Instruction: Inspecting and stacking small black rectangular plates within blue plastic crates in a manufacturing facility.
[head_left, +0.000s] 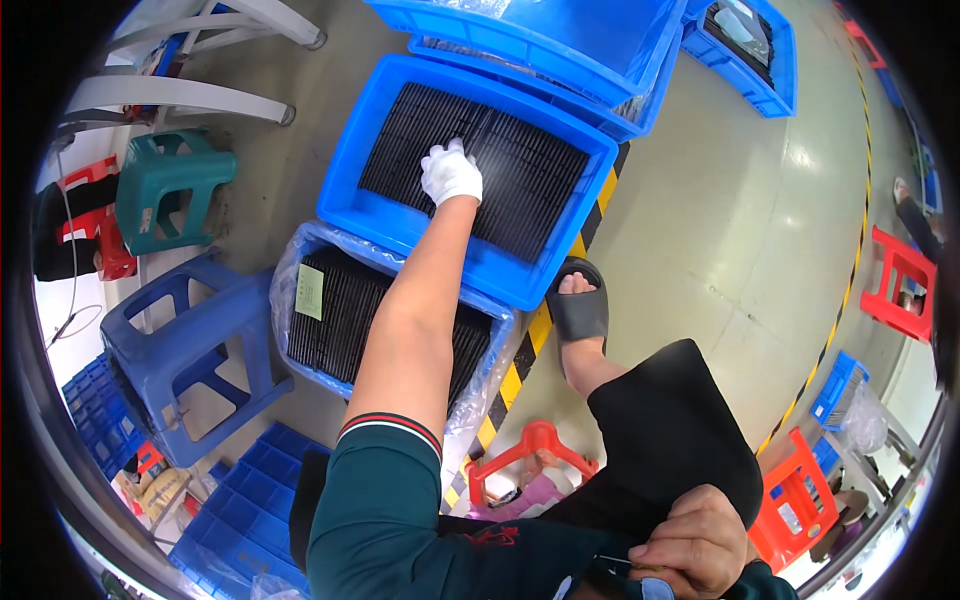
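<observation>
**Left hand's at the strips, right hand's way off**

So we've got our gloved left hand (pixel 452 174) at the black strips (pixel 540 180) in the blue bin (pixel 400 218), a bit left of the middle of the load. Fingers partly curled, back of the glove facing us, so we honestly can't tell if it's pinching a strip or just resting there. Key bit imo: the strips look to run across the bin's short side, and our fingers point away from us, so the grip lines up roughly along them, not across. Our bare right hand (pixel 695 540) is folded shut by the black trouser leg (pixel 680 430), well apart; no idea if it's got anything. Nearer us, just beside, the lined bin (pixel 283 290) sits partly under our left forearm (pixel 420 320)
</observation>
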